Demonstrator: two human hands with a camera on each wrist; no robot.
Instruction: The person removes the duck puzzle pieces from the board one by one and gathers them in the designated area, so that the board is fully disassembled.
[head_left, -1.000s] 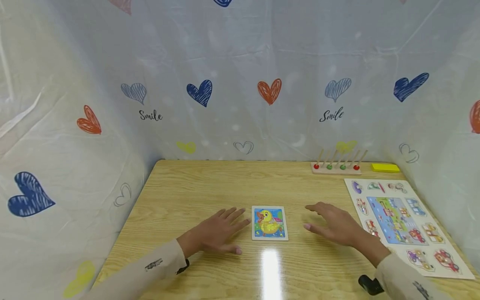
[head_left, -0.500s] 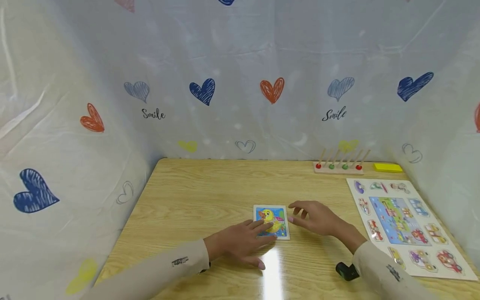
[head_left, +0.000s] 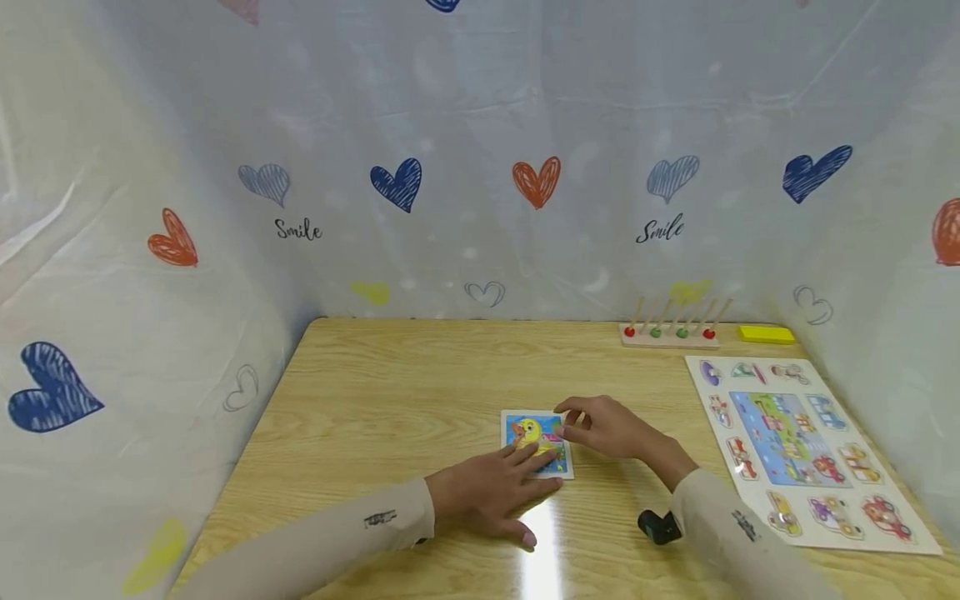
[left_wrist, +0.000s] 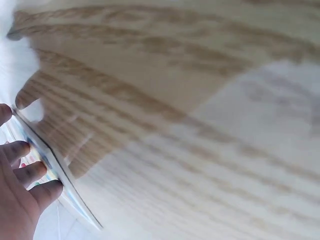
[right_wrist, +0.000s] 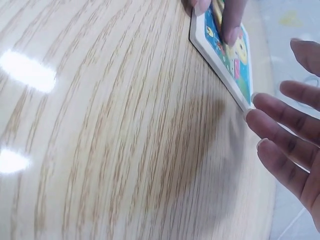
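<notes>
A small square duck puzzle (head_left: 529,429) with a white border lies flat on the wooden table (head_left: 390,375). My left hand (head_left: 491,496) rests on its lower part, fingers spread and fairly straight. In the left wrist view those fingertips press on the puzzle (left_wrist: 75,196) near its edge. At the upper right corner is my right hand (head_left: 609,427), its fingers bent loosely. The right wrist view has the right fingertips (right_wrist: 265,102) at the corner of the puzzle (right_wrist: 242,82), while the thumb stands apart from it. Part of the duck picture is hidden under the left fingers.
A large board with vehicle pictures (head_left: 780,433) lies at the right side. At the back right stand a wooden peg rack (head_left: 667,340) with red and green beads and a yellow block (head_left: 767,334). Curtains with printed hearts (head_left: 480,208) enclose the table's back and sides.
My left hand has moved right, from beside the puzzle onto it. The right hand has come left to the puzzle's upper right corner. The puzzle has barely moved.
</notes>
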